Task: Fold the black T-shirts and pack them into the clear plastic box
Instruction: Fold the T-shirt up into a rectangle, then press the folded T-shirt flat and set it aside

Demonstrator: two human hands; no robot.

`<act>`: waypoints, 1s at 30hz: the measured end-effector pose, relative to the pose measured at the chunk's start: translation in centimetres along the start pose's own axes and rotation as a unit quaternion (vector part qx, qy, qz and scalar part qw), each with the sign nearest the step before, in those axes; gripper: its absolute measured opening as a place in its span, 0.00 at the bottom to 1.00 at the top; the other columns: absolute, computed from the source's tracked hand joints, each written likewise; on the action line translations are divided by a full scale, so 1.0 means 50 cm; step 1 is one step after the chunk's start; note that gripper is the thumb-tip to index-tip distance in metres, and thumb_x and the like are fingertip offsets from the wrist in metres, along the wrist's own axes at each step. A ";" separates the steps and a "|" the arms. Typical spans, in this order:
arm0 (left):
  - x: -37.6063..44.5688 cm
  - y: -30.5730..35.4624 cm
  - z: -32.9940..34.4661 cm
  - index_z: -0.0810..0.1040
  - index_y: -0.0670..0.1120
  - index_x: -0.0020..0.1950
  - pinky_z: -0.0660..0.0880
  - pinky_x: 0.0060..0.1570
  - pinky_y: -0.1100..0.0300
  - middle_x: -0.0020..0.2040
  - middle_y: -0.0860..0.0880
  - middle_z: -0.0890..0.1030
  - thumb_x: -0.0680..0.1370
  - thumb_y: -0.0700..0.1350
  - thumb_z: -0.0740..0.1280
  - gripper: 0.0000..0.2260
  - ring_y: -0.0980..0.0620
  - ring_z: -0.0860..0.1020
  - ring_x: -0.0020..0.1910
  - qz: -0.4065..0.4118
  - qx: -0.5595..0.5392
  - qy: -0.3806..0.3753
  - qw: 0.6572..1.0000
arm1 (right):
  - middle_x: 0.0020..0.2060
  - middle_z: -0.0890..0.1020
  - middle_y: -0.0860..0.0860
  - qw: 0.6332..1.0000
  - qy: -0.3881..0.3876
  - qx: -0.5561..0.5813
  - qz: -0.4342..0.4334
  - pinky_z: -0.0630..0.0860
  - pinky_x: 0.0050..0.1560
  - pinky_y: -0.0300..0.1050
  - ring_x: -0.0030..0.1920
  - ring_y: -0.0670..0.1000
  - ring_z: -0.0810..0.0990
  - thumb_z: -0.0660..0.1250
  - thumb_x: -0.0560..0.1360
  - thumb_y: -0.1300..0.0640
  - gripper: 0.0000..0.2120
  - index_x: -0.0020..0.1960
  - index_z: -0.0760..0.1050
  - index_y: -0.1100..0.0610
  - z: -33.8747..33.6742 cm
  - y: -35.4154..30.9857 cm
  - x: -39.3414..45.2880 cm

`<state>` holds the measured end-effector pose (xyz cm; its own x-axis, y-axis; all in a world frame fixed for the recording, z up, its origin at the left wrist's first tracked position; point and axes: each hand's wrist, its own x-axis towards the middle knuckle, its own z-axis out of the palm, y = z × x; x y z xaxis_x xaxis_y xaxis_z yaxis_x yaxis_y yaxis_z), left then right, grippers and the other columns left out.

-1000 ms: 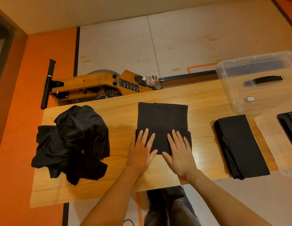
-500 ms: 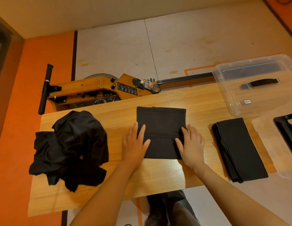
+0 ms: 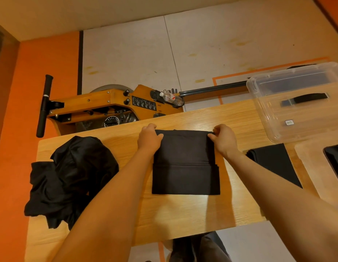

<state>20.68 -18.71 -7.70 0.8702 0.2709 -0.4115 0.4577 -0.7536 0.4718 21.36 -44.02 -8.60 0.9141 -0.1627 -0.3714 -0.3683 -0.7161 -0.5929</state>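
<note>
A partly folded black T-shirt (image 3: 185, 163) lies flat in the middle of the wooden table (image 3: 183, 214). My left hand (image 3: 148, 138) pinches its far left corner, and my right hand (image 3: 224, 139) pinches its far right corner. At the left of the table sits a crumpled pile of black T-shirts (image 3: 70, 176). One folded black T-shirt (image 3: 274, 163) lies to the right, partly hidden by my right forearm. The clear plastic box (image 3: 300, 103) stands at the far right corner of the table, and I see no shirts in it.
The box's clear lid (image 3: 313, 167) with a black handle (image 3: 334, 159) lies at the right edge. Behind the table stands a wooden rowing machine (image 3: 107, 106) holding a plastic bottle (image 3: 171, 98). The floor to the left is orange.
Both hands have moved from the near part of the shirt up to its far corners and now pinch the far edge. The camera has tilted, so the table looks closer.
</note>
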 end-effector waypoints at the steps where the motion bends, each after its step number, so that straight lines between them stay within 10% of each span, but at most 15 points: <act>1: 0.008 0.001 0.002 0.70 0.45 0.69 0.72 0.62 0.49 0.67 0.43 0.72 0.78 0.46 0.68 0.21 0.43 0.73 0.64 -0.010 -0.006 -0.003 1.000 | 0.58 0.80 0.58 1.000 -0.009 -0.005 -0.002 0.74 0.58 0.50 0.59 0.58 0.78 0.71 0.76 0.56 0.20 0.63 0.74 0.64 0.002 -0.001 0.005; 10: 0.025 0.009 0.014 0.75 0.50 0.48 0.76 0.50 0.52 0.56 0.46 0.78 0.76 0.44 0.70 0.04 0.47 0.76 0.52 -0.042 0.005 -0.003 0.999 | 0.40 0.79 0.50 0.999 -0.037 0.019 -0.026 0.69 0.37 0.42 0.44 0.53 0.79 0.70 0.74 0.61 0.03 0.44 0.76 0.57 0.004 -0.004 0.009; 18: -0.035 -0.006 -0.017 0.78 0.46 0.61 0.72 0.55 0.58 0.61 0.48 0.78 0.78 0.41 0.68 0.12 0.48 0.75 0.60 0.029 -0.072 0.013 0.997 | 0.45 0.80 0.49 0.992 -0.018 0.109 -0.060 0.72 0.46 0.40 0.46 0.48 0.77 0.71 0.74 0.62 0.10 0.55 0.77 0.56 -0.018 0.007 -0.051; 30: -0.198 -0.083 -0.033 0.83 0.44 0.52 0.68 0.49 0.67 0.49 0.53 0.80 0.76 0.38 0.68 0.07 0.57 0.75 0.50 0.101 -0.122 -0.028 0.987 | 0.47 0.82 0.50 0.995 0.003 0.039 -0.095 0.73 0.50 0.42 0.50 0.49 0.79 0.71 0.75 0.60 0.07 0.52 0.82 0.59 -0.032 0.052 -0.217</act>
<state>10.47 -17.30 -4.30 0.9401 0.0916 -0.3283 0.3116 -0.6210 0.7192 10.76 -45.20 -4.95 0.9694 -0.0335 -0.2430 -0.2005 -0.6790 -0.7063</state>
